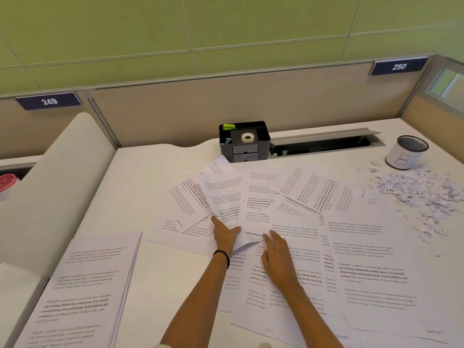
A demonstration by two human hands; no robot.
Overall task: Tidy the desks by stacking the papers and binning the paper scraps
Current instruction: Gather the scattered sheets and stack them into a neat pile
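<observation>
Left hand [225, 234]: we had it pinching the near ends of a fan of sheets [227, 197] mid-desk, thumb on top.
Right hand [277, 257]: open and flat, palm down, pinning the overlapping papers beside it.
Loose papers [364, 247]: spread from the desk [160, 172] middle out to the right edge and down to the near edge.
Neat stack [82, 292]: near-left corner, already squared up.
Scraps [421, 194]: tiny bits piled far right, just beside the cup marked B [404, 156].
Handling: thin, floppy, slippery stuff, creases easily, so we reckoned gather by the edges and slide, don't crumple.
</observation>
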